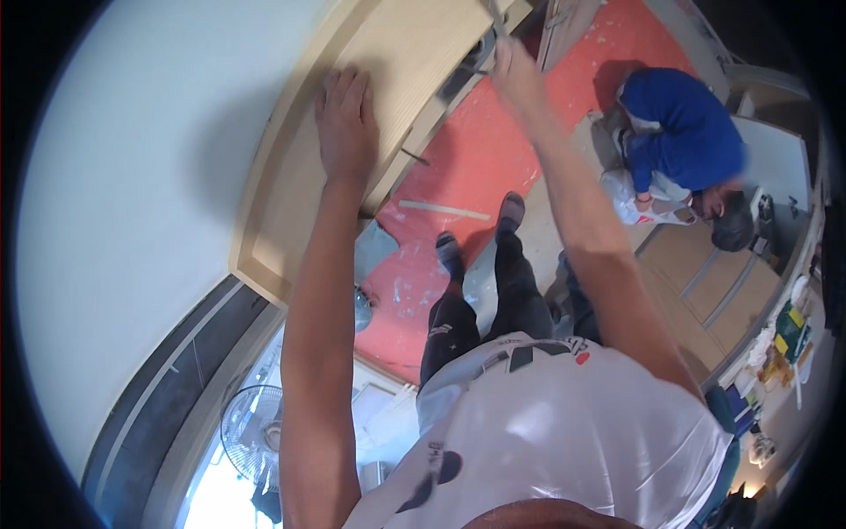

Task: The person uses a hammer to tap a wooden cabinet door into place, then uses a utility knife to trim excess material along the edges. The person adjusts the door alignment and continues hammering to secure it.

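My left hand (345,123) lies flat, fingers stretched, on a light wood panel (291,198) with a raised edge, set against the pale wall. At the panel's far right side, my right hand (513,75) is closed round a slim grey bar-like tool (496,16). The tool is blurred and partly cut off by the upper edge, so its exact kind does not show. Just left of that hand, a dark object (460,78) sits by the panel's edge, too blurred to name. A thin dark rod (415,158) sticks out from the panel's side.
Below me spreads a red floor covering (401,295) with a pale strip (444,210) on it. A co-worker in blue (683,123) crouches at right beside brown boards (705,286). A fan (256,432) stands lower left. Mixed items (784,344) lie along the right.
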